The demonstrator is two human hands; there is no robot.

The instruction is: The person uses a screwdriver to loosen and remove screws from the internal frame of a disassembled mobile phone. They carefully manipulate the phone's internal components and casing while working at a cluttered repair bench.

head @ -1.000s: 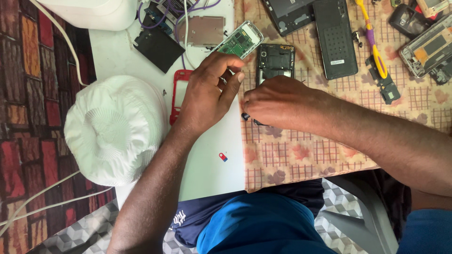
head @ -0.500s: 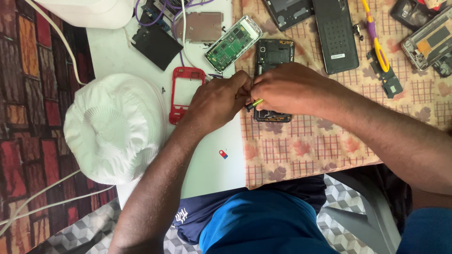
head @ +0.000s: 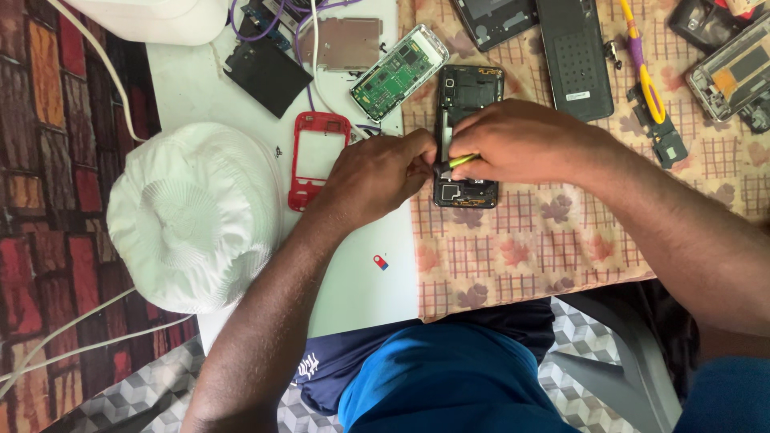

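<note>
A black opened phone body [head: 468, 92] lies on the checked cloth, its inside facing up. My right hand [head: 521, 143] rests over its middle and grips a small yellow-green tool [head: 460, 161] whose dark tip points left. My left hand [head: 377, 172] is closed against the phone's left edge and meets the tool's tip; what its fingers pinch is hidden. The phone's lower end [head: 465, 192] shows below both hands.
A red phone frame [head: 318, 152] and a green circuit board [head: 399, 72] lie just left and above. A white hat [head: 192, 212] sits at the left. Dark phone covers [head: 573, 56], yellow-purple tweezers [head: 642, 64] and another opened phone [head: 734, 76] lie at the back right.
Both hands moved up and right from the table's white part onto the black phone body. The yellow-green tool now shows between them.
</note>
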